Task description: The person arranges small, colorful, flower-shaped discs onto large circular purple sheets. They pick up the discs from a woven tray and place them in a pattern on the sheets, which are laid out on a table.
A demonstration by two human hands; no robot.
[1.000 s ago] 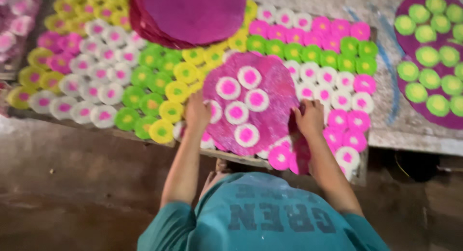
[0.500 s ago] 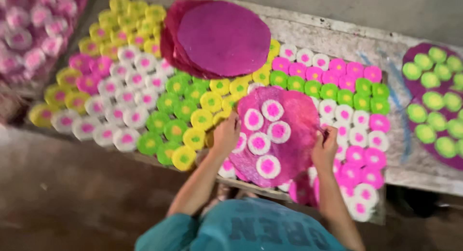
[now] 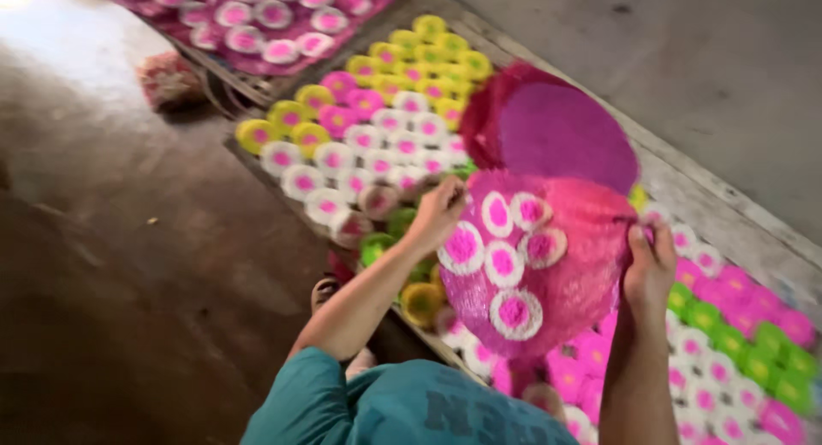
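Both hands grip the pink mat point(image 3: 548, 265), left hand point(image 3: 438, 212) on its left rim, right hand point(image 3: 649, 265) on its right rim, tilted above the rack's point(image 3: 282, 192) near edge.

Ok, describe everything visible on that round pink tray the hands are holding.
The round pink tray looks like woven mesh, lifted and tilted above the rows of coloured discs. Six white discs with pink centres lie on it. The left hand grips its left edge, the right hand its right edge. Behind it lies a stack of similar empty magenta trays.
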